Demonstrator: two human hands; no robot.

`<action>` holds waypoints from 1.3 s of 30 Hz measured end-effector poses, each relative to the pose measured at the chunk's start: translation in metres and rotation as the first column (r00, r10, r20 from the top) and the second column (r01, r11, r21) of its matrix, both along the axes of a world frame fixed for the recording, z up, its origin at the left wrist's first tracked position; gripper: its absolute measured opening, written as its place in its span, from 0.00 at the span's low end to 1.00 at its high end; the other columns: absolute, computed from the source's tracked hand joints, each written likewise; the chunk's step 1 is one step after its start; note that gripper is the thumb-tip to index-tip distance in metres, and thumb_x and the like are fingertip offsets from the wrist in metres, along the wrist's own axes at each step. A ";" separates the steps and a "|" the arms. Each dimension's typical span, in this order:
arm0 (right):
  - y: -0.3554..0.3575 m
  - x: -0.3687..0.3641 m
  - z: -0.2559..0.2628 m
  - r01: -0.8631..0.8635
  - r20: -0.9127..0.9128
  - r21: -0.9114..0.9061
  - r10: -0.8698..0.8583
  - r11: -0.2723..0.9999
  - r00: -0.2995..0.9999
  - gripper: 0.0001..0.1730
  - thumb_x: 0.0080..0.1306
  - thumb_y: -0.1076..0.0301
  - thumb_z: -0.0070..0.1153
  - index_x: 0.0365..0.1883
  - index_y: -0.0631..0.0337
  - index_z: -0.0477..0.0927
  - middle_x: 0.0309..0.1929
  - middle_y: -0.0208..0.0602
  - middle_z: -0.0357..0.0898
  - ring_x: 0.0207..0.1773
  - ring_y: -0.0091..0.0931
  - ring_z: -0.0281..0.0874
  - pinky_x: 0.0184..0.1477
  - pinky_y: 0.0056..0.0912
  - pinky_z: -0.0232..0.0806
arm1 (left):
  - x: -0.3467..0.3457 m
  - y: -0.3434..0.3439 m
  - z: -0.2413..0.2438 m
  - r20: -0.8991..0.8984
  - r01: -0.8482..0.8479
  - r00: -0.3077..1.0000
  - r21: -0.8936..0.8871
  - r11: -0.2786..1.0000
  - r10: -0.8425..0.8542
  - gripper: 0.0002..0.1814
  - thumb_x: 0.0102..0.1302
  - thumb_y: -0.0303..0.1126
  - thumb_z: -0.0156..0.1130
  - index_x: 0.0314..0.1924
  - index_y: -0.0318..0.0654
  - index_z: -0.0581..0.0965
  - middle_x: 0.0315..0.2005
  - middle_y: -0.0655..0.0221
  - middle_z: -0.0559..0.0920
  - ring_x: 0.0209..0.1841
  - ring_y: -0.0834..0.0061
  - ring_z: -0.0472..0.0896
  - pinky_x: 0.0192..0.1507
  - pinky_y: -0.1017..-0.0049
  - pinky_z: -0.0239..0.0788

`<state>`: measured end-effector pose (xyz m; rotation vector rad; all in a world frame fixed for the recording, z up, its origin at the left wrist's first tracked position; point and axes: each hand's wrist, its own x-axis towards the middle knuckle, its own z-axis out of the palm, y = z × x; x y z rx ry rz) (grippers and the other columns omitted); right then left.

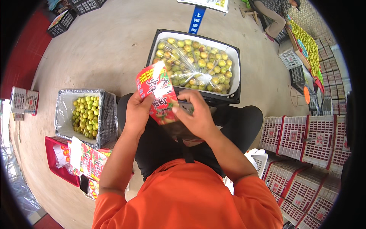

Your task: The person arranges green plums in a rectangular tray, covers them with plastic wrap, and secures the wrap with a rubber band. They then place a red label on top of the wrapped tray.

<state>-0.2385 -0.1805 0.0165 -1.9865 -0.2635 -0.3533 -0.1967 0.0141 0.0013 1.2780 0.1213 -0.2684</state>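
My left hand (137, 111) grips the left edge of a red printed sheet (161, 107), its thumb across the front. The sheet is tilted above my lap and bears large writing and a fruit picture. At its right edge, the thumb of my right hand (196, 111) touches the sheet, with the index finger held apart. Just beyond stands a black plastic crate (239, 80) with a white liner. Inside it, a clear plastic bag (204, 77), gathered and tied at the top, is full of small green-yellow fruits (201, 63) that look like jujubes.
Left of my knee stands a plastic-lined crate (107, 117) of loose fruits; below it, a red tray (53, 160), printed sheets (91, 160) and a phone (84, 183). A scale (197, 20) stands ahead. White crates (291, 137) are stacked right. A person (271, 17) sits by a fruit-covered table (306, 43).
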 end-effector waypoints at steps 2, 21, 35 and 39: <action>-0.012 -0.022 -0.030 0.050 -0.333 0.060 -0.027 0.997 0.943 0.17 0.63 0.65 0.66 0.44 0.65 0.76 0.42 0.46 0.80 0.45 0.42 0.79 0.50 0.38 0.71 | -0.001 -0.013 -0.010 -0.169 -0.049 0.986 -0.180 0.983 0.018 0.11 0.74 0.21 0.51 0.53 0.30 0.76 0.45 0.64 0.85 0.43 0.78 0.84 0.48 0.73 0.76; -0.146 0.081 -0.101 0.402 -0.534 -0.203 -0.445 0.893 0.719 0.44 0.64 0.65 0.62 0.73 0.72 0.56 0.34 0.46 0.83 0.39 0.38 0.84 0.46 0.39 0.72 | 0.212 -0.198 -0.074 0.119 0.086 0.977 0.531 0.843 -0.175 0.11 0.68 0.28 0.61 0.44 0.29 0.84 0.31 0.64 0.87 0.30 0.78 0.81 0.36 0.73 0.72; -0.147 0.081 -0.093 0.257 -0.545 -0.500 -0.531 0.827 0.649 0.43 0.65 0.55 0.59 0.71 0.71 0.58 0.34 0.52 0.84 0.40 0.48 0.83 0.44 0.51 0.73 | 0.213 -0.219 -0.068 0.621 -0.270 0.648 0.728 0.630 -0.440 0.15 0.62 0.26 0.60 0.50 0.37 0.78 0.46 0.52 0.80 0.51 0.54 0.79 0.55 0.60 0.71; -0.168 0.076 -0.075 0.355 -0.379 -0.456 -0.539 0.816 0.752 0.35 0.66 0.57 0.57 0.65 0.72 0.65 0.31 0.51 0.83 0.36 0.47 0.83 0.41 0.51 0.74 | 0.194 -0.241 -0.090 0.514 -0.138 0.460 0.847 0.514 -0.724 0.17 0.67 0.28 0.58 0.55 0.32 0.75 0.51 0.55 0.79 0.54 0.53 0.78 0.58 0.60 0.70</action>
